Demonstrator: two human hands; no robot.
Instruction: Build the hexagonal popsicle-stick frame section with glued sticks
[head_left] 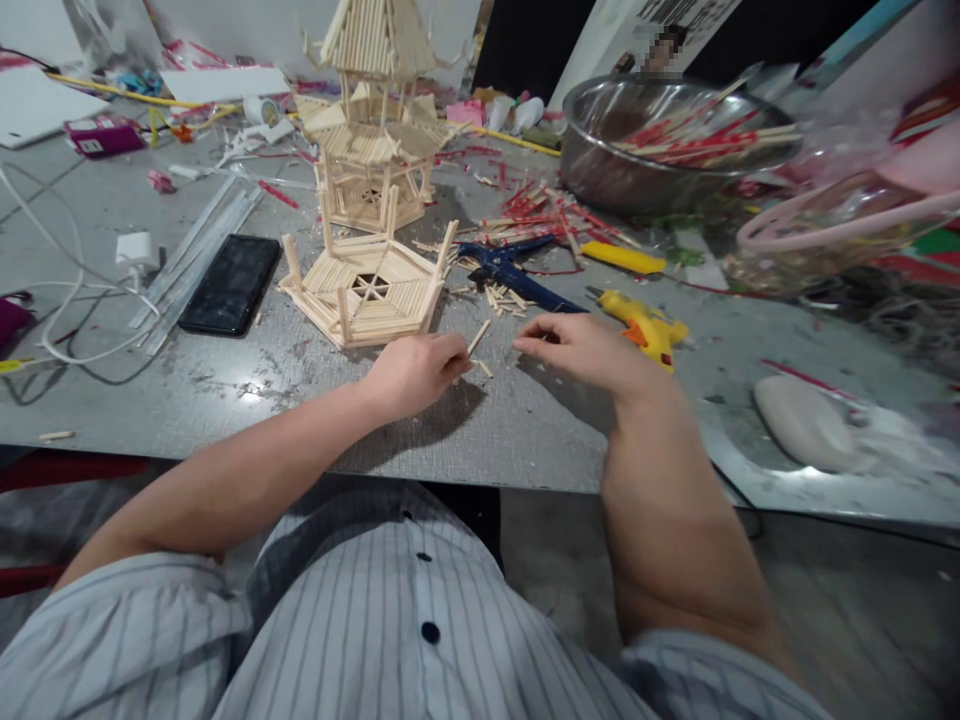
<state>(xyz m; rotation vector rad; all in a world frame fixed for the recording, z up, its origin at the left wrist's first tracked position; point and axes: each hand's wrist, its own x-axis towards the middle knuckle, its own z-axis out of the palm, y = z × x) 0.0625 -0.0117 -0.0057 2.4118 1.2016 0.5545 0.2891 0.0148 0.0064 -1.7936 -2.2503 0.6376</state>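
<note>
My left hand [416, 370] rests on the grey table [225, 390], fingers pinched on a short wooden stick [478, 336] that points up and to the right. My right hand [577, 350] lies beside it with fingers curled together, its tips close to the stick; whether it holds anything is hidden. Just behind the left hand sits a hexagonal base of wooden sticks [367, 285]. Farther back stands a tiered pagoda model of sticks [371, 120].
Blue cutters [510, 270] and a yellow glue gun [645, 325] lie behind my right hand. A steel bowl of red-tipped sticks [667, 140] stands at the back right, a black phone [231, 283] and white charger cable [75, 290] at the left. Loose stick offcuts are scattered about.
</note>
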